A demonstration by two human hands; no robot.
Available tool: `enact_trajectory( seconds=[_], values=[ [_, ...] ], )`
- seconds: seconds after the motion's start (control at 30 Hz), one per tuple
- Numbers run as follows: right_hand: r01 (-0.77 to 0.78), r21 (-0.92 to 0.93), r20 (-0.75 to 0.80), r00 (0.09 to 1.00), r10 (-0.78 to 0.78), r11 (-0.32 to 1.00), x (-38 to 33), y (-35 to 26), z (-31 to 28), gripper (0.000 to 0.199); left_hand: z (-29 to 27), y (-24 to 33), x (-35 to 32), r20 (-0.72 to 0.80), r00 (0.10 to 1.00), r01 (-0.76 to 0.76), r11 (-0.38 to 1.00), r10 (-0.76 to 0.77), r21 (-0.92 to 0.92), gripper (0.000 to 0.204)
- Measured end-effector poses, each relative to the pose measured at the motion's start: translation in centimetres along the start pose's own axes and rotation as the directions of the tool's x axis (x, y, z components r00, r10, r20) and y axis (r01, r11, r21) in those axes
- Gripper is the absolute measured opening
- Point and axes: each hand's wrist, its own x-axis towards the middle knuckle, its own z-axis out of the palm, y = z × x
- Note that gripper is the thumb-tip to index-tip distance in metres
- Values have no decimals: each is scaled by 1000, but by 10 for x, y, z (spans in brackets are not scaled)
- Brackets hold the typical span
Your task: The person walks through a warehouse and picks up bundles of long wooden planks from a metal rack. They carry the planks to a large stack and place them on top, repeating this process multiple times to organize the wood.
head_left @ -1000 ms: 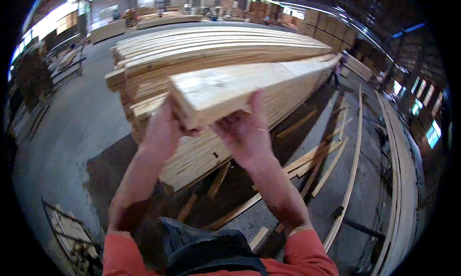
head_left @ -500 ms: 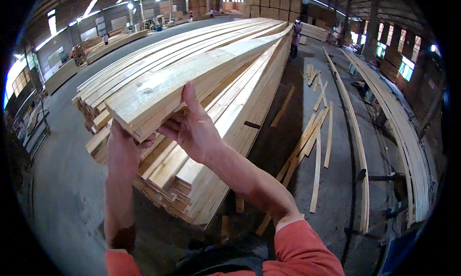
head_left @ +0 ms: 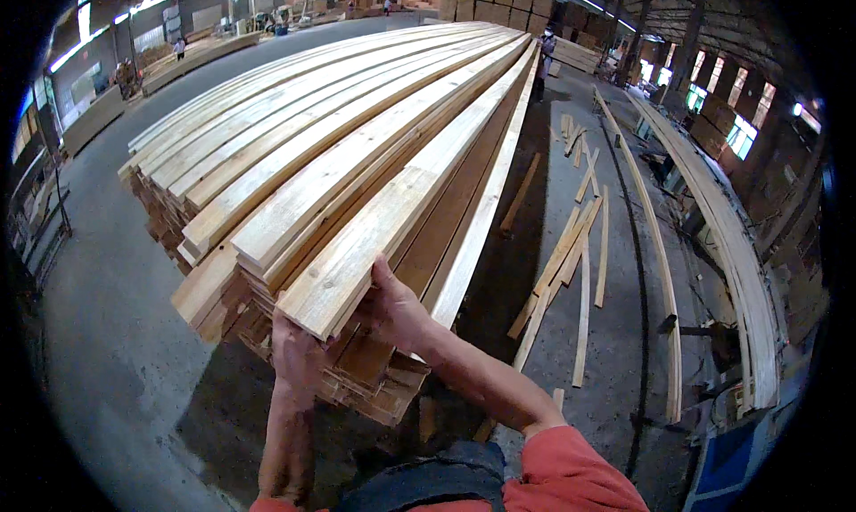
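Observation:
A long pale wooden board (head_left: 357, 267) has its near end between my two hands, at the right part of a big lumber stack (head_left: 205, 307). My left hand (head_left: 297, 356) grips the end from the left and below, with most of its fingers hidden. On the right edge lies the thumb of my right hand (head_left: 397, 309), and its other fingers curl under the wood, partly out of sight. Just left of it rests another pale board (head_left: 276, 231). To the right a brown gap separates the held board from a thin pale board (head_left: 477, 240) at the stack's side.
Several loose wood strips (head_left: 580, 253) lie scattered on the grey floor to the right. Beyond them run a long rail-like board (head_left: 655, 245) and a row of boards on supports (head_left: 731, 245). A person (head_left: 546, 53) stands by the stack's far end.
Half a second ago my hands held a board end raised over the stack's left part. Now they grip a board end lower and further right; the view has shifted too.

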Motion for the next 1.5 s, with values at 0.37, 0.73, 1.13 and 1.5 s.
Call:
enact_trajectory(
  seconds=[0.37,0.73,1.13,1.5],
  values=[
    [95,-700,-478,674,-563,708,53,-61,-74,96,-93,-31,-51,33,895,445,895,-444,-22,40],
    [434,-438,-485,623,-614,787,136,-35,-117,61,-173,-100,-65,492,560,715,689,-667,121,38],
    [189,-705,-527,504,-684,683,142,-31,-90,91,-154,-168,-86,409,422,668,583,-809,463,39],
    [131,-728,-257,858,-445,673,-43,-79,-72,93,-76,-213,-132,208,391,562,411,-897,718,37]
  ],
)
